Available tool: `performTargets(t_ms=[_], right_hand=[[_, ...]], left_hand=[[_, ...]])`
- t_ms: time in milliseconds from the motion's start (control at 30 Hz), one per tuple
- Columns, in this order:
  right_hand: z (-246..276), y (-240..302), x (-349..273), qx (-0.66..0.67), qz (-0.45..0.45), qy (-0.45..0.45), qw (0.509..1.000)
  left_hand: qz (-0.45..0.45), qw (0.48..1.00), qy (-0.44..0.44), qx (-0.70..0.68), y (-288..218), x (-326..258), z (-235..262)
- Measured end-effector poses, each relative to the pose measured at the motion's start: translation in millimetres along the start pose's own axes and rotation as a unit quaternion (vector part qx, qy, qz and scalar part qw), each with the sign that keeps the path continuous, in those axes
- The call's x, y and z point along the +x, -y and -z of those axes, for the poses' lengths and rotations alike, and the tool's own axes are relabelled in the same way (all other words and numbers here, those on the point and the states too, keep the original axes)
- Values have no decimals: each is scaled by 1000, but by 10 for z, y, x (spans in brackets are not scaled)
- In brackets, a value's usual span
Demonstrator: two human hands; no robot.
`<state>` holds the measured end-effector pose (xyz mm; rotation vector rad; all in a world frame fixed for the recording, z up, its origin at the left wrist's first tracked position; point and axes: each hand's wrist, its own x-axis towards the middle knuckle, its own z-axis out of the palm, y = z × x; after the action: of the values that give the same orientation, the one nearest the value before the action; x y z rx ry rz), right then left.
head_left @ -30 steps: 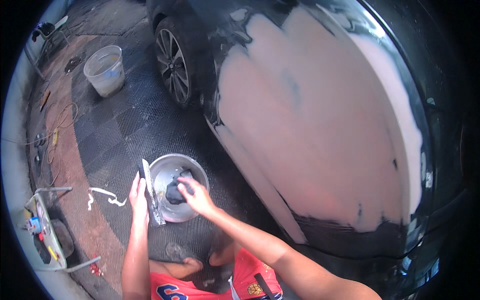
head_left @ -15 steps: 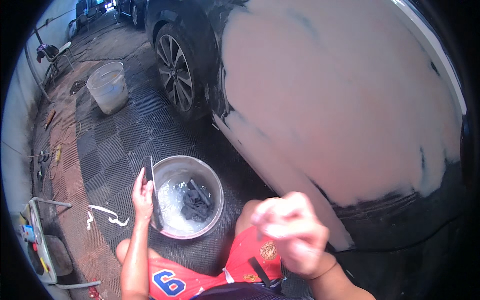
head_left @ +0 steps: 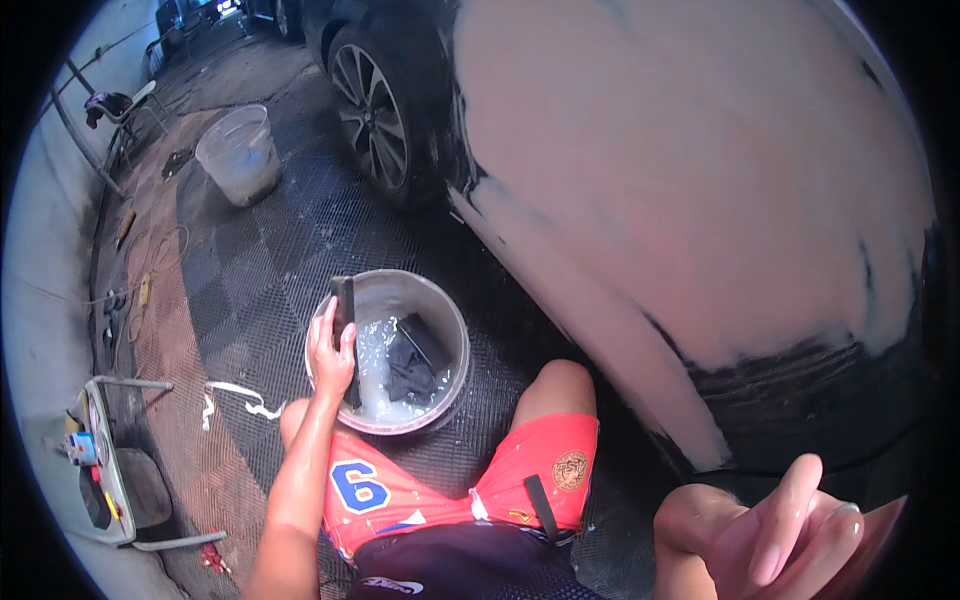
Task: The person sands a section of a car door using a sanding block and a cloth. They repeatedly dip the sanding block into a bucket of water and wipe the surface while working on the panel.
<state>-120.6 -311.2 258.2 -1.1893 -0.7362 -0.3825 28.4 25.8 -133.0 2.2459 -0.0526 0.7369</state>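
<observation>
My left hand (head_left: 332, 350) is wrapped round a long, narrow dark sanding block (head_left: 344, 305), upright at the left inside edge of a round bucket (head_left: 462, 340). Cloudy water (head_left: 376, 350) fills the lower part of the bucket. A bunched dark cloth (head_left: 408, 375) and a flat dark block (head_left: 425, 342) lie in it. Close to the camera at the lower right is my right hand (head_left: 800, 540), its fingers bent. A thin reddish-brown sheet (head_left: 885, 535) with a straight edge shows behind those fingers, gripped by them; its lower part is out of the picture.
A dark car with a wide pinkish-grey filler-coated panel (head_left: 670, 180) stands on the right, its wheel (head_left: 370, 110) farther off. A clear bucket (head_left: 240, 160), a cord (head_left: 150, 270), white strips (head_left: 245, 395) and a low stool (head_left: 110, 460) with tools occupy the left side.
My right hand has dropped from in front of the car panel to the lower right, where the sheet shows. The view has shifted; my left hand still holds the sanding block at the bucket.
</observation>
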Motion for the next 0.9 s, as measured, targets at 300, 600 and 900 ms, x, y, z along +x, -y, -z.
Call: performTargets(t_ms=[300, 600, 900], right_hand=[[75, -80, 88, -114, 17, 41, 992], [1374, -2553, 879, -862, 112, 202, 452], [1357, -3339, 1065, -911, 146, 365, 127]], left_hand=[[67, 992, -2, -110, -157, -224, 177], [1, 999, -49, 22, -156, -314, 15], [-4, 997, -58, 56, -71, -330, 48]])
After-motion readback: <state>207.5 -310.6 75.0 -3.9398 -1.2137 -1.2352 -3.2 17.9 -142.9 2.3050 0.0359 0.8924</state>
